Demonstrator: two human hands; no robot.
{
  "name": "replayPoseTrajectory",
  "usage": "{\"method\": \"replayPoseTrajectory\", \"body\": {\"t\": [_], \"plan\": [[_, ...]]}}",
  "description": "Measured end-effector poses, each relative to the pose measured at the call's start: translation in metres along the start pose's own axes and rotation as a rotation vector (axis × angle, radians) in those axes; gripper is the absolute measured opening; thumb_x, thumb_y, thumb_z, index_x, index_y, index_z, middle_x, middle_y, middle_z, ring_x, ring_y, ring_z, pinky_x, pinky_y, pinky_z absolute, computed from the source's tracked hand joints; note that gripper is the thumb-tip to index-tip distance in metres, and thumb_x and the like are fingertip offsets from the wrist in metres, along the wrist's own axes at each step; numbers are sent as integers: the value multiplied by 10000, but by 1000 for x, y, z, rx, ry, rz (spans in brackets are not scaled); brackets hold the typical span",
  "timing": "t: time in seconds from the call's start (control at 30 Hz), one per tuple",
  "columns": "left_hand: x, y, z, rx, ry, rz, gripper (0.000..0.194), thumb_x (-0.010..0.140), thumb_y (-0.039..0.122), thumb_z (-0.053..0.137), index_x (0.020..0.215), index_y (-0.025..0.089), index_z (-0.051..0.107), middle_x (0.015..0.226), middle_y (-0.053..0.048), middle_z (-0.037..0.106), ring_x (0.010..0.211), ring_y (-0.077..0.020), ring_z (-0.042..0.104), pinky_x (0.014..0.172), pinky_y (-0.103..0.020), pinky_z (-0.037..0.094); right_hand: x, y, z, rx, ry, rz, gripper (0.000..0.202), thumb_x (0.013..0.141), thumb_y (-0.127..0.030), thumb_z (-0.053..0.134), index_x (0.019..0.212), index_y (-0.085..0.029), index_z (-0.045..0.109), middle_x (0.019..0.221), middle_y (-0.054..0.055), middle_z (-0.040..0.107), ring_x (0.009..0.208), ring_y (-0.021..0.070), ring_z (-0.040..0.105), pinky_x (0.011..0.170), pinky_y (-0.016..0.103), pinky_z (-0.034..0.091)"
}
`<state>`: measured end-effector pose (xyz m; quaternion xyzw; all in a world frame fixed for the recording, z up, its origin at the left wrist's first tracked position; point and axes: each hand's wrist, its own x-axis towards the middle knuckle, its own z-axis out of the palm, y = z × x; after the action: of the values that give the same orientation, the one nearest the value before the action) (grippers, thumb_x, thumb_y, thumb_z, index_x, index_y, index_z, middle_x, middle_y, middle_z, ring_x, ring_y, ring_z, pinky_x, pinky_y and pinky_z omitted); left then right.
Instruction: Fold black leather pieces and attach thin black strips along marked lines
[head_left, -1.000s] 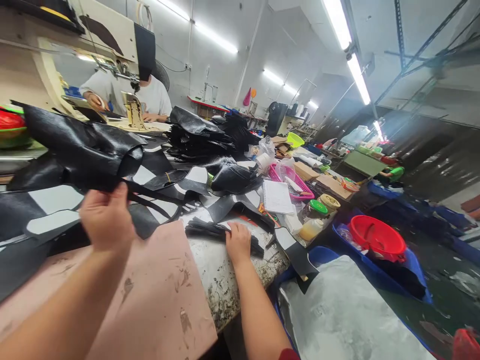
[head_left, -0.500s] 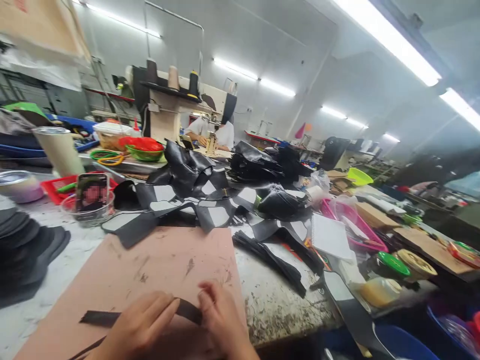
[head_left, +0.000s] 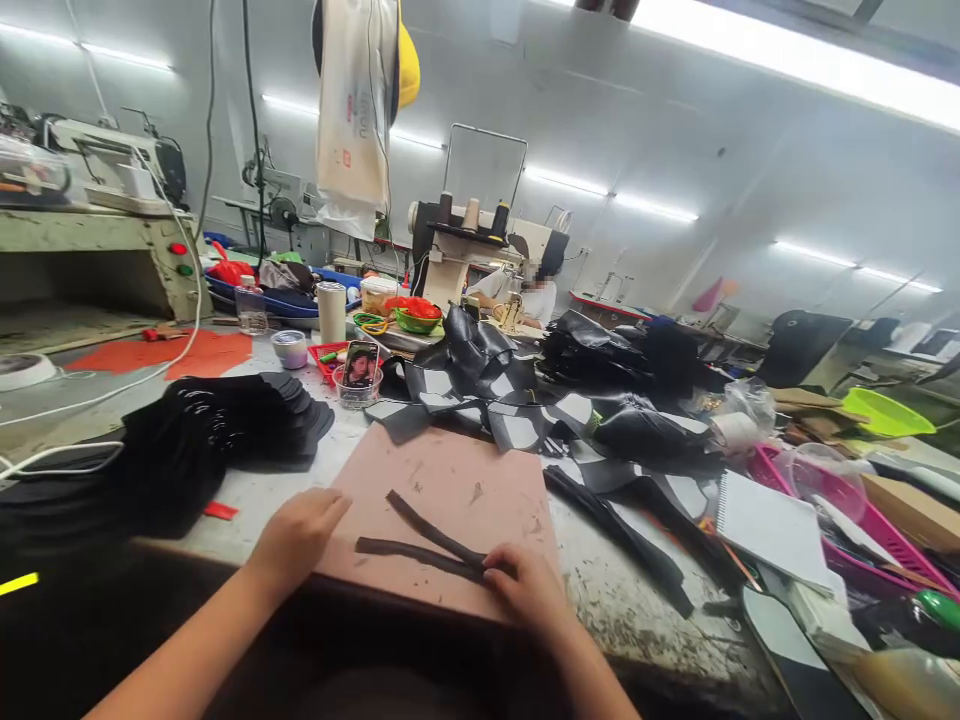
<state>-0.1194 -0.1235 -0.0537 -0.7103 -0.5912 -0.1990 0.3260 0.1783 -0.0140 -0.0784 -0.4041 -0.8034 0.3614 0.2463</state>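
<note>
Two narrow dark strips (head_left: 420, 551) lie in a V on the pink cutting mat (head_left: 450, 470). Their right ends meet at the fingertips of my right hand (head_left: 529, 590), which pinches them together near the mat's right side. My left hand (head_left: 296, 535) is over the mat's left edge, apart from the strips, its fingers extended and nothing visible in them. To its left a large stack of black cut pieces (head_left: 225, 425) lies fanned out on the table.
Black and white cut pieces (head_left: 517, 425) are heaped behind the mat. A phone (head_left: 361, 364) leans in a clear plastic cup. To the right are a black strip bundle (head_left: 622, 535), a notebook (head_left: 772, 525) and a pink basket (head_left: 892, 535). A person sits at a sewing machine behind.
My left hand has let go of the dark strip and moved left. My right hand still holds the strip ends. The view has swung left, bringing the whole black stack into sight.
</note>
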Motion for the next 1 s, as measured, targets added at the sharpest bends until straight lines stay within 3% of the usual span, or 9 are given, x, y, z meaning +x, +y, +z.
{"method": "replayPoseTrajectory", "body": {"t": [0.1,0.2,0.3,0.43,0.53,0.63,0.8,1.0], "plan": [[-4,-11,-7,-6,-50,-28,297,743,-4,387,705,174,622,707,-76,655,629,-205,603,562,-312,449,-2,-3,-5,-409,5,-143,168,716,-105,572,749,-226,685,778,20,655,755,169,611,691,267,459],[4,-6,-3,-132,-90,26,285,775,34,390,727,175,633,738,-75,661,653,-199,606,589,-309,454,-3,-9,-10,-678,29,-159,166,741,-97,579,751,-217,694,899,64,634,868,201,574,768,311,434],[18,11,11,-255,-120,87,260,821,118,400,738,185,637,769,-66,663,695,-192,605,641,-313,464,-5,-14,-11,-751,26,-119,200,761,-77,538,763,-207,689,981,85,612,961,229,520,834,348,379],[31,34,30,-430,-192,186,256,854,213,407,744,192,638,778,-60,661,724,-187,604,665,-314,470,-13,-18,-2,-822,3,-64,252,759,-27,473,844,-174,659,850,80,622,819,200,541,745,306,380],[45,38,42,-493,-240,195,245,851,225,416,764,198,644,820,-61,670,771,-185,612,705,-314,476,-18,-18,5,-841,41,-31,297,780,-32,437,972,-169,618,865,75,628,772,197,543,708,302,378],[75,27,59,-445,-316,86,226,834,223,430,773,196,646,850,-70,669,792,-195,612,727,-323,478,-18,-14,10,-792,124,-14,341,743,-11,443,985,-188,605,848,54,635,806,208,537,725,313,383],[152,9,103,-336,-446,-98,153,807,212,506,864,140,629,920,-116,640,874,-246,583,779,-395,464,-12,2,16,-621,257,-54,316,718,0,411,832,-204,624,808,53,618,797,213,545,723,335,425],[223,3,163,-378,-644,-355,304,844,320,534,1096,149,535,1111,-77,566,969,-206,563,822,-431,476,-16,31,26,-405,474,-213,260,798,-120,443,966,-238,602,837,61,626,752,201,606,665,317,488]]}}
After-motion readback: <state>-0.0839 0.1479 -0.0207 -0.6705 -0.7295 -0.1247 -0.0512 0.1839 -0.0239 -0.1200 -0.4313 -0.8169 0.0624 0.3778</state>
